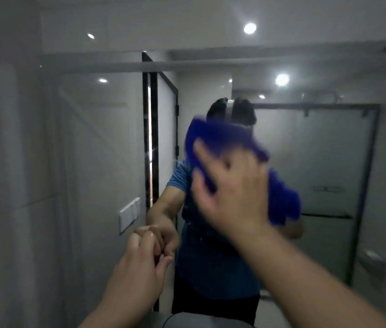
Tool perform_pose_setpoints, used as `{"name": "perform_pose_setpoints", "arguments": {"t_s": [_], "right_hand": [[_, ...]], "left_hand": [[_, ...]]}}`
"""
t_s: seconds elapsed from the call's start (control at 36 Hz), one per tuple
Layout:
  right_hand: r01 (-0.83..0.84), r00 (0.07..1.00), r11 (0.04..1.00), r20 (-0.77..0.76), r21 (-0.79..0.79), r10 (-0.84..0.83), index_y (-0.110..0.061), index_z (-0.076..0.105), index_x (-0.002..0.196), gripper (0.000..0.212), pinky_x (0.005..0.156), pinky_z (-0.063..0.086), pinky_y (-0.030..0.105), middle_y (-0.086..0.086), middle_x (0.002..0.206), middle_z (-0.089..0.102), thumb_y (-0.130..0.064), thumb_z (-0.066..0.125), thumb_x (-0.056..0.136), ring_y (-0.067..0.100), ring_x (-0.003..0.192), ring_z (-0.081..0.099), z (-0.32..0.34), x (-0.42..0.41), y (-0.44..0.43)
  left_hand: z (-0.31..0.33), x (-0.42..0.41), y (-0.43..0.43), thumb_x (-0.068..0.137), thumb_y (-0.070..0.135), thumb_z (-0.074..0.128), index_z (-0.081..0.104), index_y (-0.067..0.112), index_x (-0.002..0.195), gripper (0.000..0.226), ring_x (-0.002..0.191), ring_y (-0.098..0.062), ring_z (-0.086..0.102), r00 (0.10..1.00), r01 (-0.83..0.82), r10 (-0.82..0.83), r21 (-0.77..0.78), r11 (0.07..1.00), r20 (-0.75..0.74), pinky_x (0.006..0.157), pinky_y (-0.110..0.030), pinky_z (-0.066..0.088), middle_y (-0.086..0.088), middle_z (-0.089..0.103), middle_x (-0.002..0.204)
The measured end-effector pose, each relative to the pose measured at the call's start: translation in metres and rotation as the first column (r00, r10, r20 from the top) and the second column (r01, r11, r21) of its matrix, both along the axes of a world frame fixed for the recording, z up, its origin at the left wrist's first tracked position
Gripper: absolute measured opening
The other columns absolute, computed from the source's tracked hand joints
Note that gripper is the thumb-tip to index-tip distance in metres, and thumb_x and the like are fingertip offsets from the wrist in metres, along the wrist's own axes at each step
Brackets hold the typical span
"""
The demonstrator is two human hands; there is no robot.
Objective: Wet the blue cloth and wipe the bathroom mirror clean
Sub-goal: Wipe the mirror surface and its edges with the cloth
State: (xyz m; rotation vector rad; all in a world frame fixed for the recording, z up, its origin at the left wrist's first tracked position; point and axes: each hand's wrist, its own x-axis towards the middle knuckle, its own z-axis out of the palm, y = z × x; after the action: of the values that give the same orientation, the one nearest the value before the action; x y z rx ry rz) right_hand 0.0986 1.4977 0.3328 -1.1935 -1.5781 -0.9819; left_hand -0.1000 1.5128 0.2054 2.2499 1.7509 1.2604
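Observation:
The bathroom mirror (317, 150) fills the wall ahead and reflects a person in a blue shirt. My right hand (230, 185) is spread flat with straight fingers and presses the blue cloth (225, 136) against the glass at head height. The cloth bunches out above and to the right of the hand. The whole hand and cloth are motion-blurred. My left hand (144, 259) is lower and to the left, its fingers curled loosely near the glass with nothing in them; its fingertips meet their reflection.
A pale tiled wall (10, 162) stands at the left. The mirror reflects a black-framed door (163, 138), a white switch plate (129, 214) and a glass shower screen (317, 190). A dark rounded edge (187, 320) shows at the bottom.

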Motion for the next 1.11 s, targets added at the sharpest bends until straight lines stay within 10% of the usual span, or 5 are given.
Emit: {"name": "perform_pose_setpoints", "arguments": {"t_s": [0.11, 0.25, 0.58, 0.89, 1.11], "right_hand": [[-0.027, 0.96, 0.94, 0.255, -0.341, 0.12, -0.047, 0.055, 0.152, 0.071, 0.088, 0.056, 0.047, -0.006, 0.109, 0.053, -0.06, 0.067, 0.083, 0.018, 0.096, 0.064, -0.133, -0.012, -0.009], [-0.005, 0.907, 0.948, 0.397, -0.319, 0.138, -0.052, 0.055, 0.15, 0.076, 0.088, 0.063, 0.046, -0.014, 0.107, 0.059, -0.066, 0.069, 0.076, 0.008, 0.104, 0.052, -0.151, 0.009, -0.01], [0.085, 0.949, 0.981, -0.315, 0.173, -0.027, -0.039, 0.053, 0.155, 0.055, 0.108, 0.039, 0.052, 0.012, 0.127, 0.057, -0.053, 0.05, 0.102, 0.037, 0.122, 0.051, 0.165, -0.039, 0.015], [0.105, 0.865, 0.909, 0.487, -0.404, 0.117, -0.053, 0.061, 0.14, 0.064, 0.096, 0.062, 0.054, -0.01, 0.109, 0.065, -0.069, 0.062, 0.078, 0.015, 0.102, 0.072, -0.097, -0.06, 0.005], [0.013, 0.937, 0.996, 0.348, -0.085, 0.018, -0.045, 0.066, 0.137, 0.057, 0.089, 0.049, 0.048, -0.001, 0.107, 0.058, -0.06, 0.073, 0.083, 0.028, 0.098, 0.06, 0.036, -0.049, 0.017]], "left_hand": [[-0.004, -0.017, -0.001, 0.092, 0.037, 0.061, 0.049, 0.046, 0.12, 0.031, 0.101, -0.01, 0.066, 0.984, 0.177, -0.177, -0.004, 0.984, 0.025, 0.085, -0.04, 0.058, 0.016, 0.046, 0.128], [0.024, -0.065, 0.007, 0.092, 0.0, 0.061, 0.058, 0.039, 0.096, 0.04, 0.093, 0.005, 0.06, 0.983, 0.144, -0.144, 0.006, 0.99, 0.118, 0.079, -0.013, 0.048, 0.017, 0.055, 0.106], [0.094, -0.126, 0.045, 0.083, -0.001, 0.063, 0.048, 0.022, 0.08, 0.028, 0.083, -0.024, 0.055, 0.946, -0.107, 0.094, 0.023, 0.994, 0.31, 0.065, -0.032, 0.039, -0.004, 0.057, 0.094], [0.085, -0.129, 0.052, 0.077, 0.006, 0.064, 0.041, 0.028, 0.081, 0.032, 0.09, -0.029, 0.055, 0.964, -0.135, 0.126, 0.024, 0.991, 0.235, 0.08, -0.042, 0.047, 0.002, 0.048, 0.095], [0.088, -0.139, 0.049, 0.08, 0.007, 0.059, 0.042, 0.03, 0.085, 0.029, 0.085, -0.018, 0.051, 0.981, -0.069, 0.069, -0.007, 0.998, 0.179, 0.073, -0.034, 0.039, 0.009, 0.043, 0.097]]}}
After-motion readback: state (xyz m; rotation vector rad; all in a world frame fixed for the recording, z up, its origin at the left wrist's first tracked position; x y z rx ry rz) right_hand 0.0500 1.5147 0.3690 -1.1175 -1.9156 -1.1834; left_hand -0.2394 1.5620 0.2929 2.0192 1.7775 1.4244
